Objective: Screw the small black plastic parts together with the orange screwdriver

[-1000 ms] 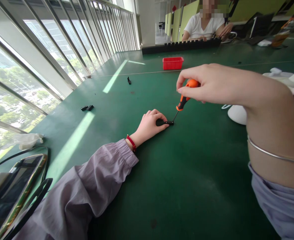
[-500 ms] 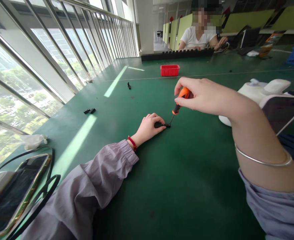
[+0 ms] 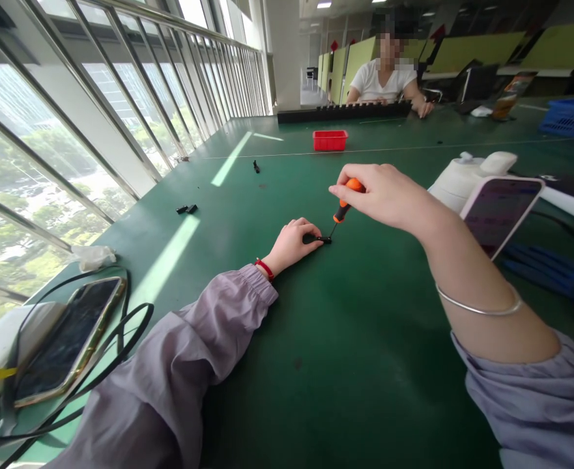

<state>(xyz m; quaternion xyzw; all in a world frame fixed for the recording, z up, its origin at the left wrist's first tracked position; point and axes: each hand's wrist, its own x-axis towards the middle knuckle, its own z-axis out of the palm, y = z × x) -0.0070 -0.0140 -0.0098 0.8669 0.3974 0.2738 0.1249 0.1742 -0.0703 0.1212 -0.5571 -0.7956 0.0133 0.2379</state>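
Observation:
My left hand rests on the green table and grips a small black part between thumb and fingers. Part of that piece is hidden under the fingers. Above it, my right hand is closed round the handle of an orange and black screwdriver. The screwdriver leans, with its thin shaft pointing down and its tip at the right end of the black part. Whether the tip sits in a screw is too small to tell.
Small black pieces lie to the left, another black piece farther back. Beyond are a red bin and a seated person. A phone with cables lies left; a propped phone and blue basket are right.
The view has shifted slightly, showing more at both sides. My right hand has turned a little about the screwdriver handle. My left hand keeps its hold. The person opposite has lowered a hand to the table.

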